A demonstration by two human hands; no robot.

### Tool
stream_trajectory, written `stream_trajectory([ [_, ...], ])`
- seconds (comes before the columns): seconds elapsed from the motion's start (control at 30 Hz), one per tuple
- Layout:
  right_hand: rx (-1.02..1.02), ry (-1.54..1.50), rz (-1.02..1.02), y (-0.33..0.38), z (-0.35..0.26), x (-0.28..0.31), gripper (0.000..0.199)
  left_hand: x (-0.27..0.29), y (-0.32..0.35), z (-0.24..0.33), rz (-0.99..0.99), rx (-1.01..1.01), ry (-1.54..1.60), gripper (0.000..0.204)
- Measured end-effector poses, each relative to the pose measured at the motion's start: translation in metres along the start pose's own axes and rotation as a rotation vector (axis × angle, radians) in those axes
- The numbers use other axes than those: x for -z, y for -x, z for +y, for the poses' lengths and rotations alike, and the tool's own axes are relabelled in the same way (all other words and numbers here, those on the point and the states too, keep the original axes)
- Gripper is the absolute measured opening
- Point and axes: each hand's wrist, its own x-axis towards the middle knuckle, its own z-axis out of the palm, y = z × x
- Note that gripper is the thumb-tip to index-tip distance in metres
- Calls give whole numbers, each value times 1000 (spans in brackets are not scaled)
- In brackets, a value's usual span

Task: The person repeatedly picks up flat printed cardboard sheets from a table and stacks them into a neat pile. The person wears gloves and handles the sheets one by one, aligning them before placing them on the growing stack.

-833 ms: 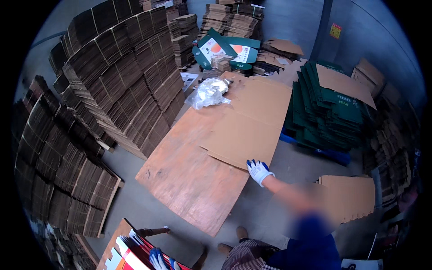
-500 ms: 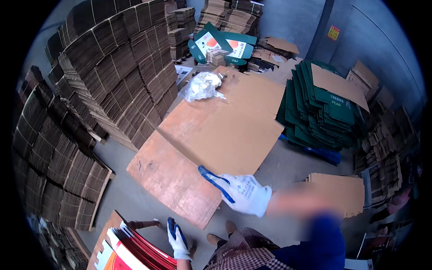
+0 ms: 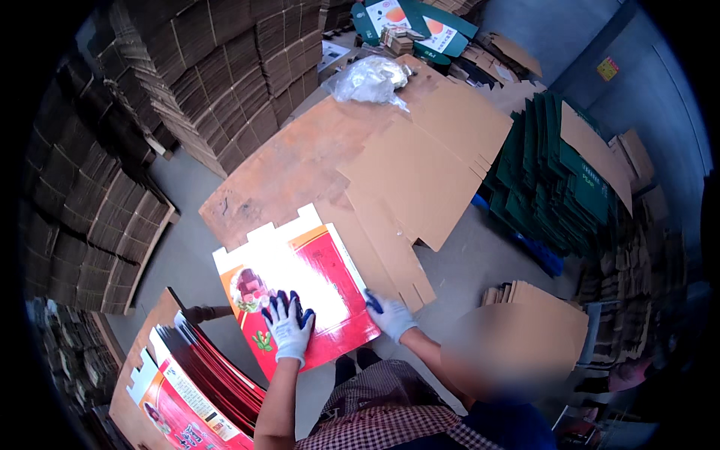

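Note:
A glossy red, white and orange flat carton sheet [image 3: 344, 270] with printed food pictures lies over the near end of the wooden table. My left hand [image 3: 289, 328], in a white and blue work glove, rests on it with fingers spread. At the sheet's right edge is my right hand [image 3: 393, 318], gloved the same way, its fingers close together and partly hidden; it appears to hold that edge. Beyond it lies a plain brown flat carton sheet [image 3: 420, 176], partly under the printed one.
The wooden table [image 3: 277, 169] holds a crumpled clear plastic bag [image 3: 369, 79] at its far end. Several red printed cartons [image 3: 210, 375] stand at the lower left. Green flat cartons [image 3: 559, 180] are piled at the right. Tied cardboard stacks [image 3: 217, 75] rise at the left.
The printed carton sheet now lies on the table under my left hand, which has come from beside the red cartons. My right hand has left the brown sheet. The view has shifted.

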Motion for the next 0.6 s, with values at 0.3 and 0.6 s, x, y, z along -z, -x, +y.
stream_trajectory([
  [0.3,-98,-183,446,-50,88,68,55,-46,-28,19,153,-87,-24,61],
  [0.6,579,28,298,-129,-15,44,52,-35,-69,47,147,-194,21,55],
])
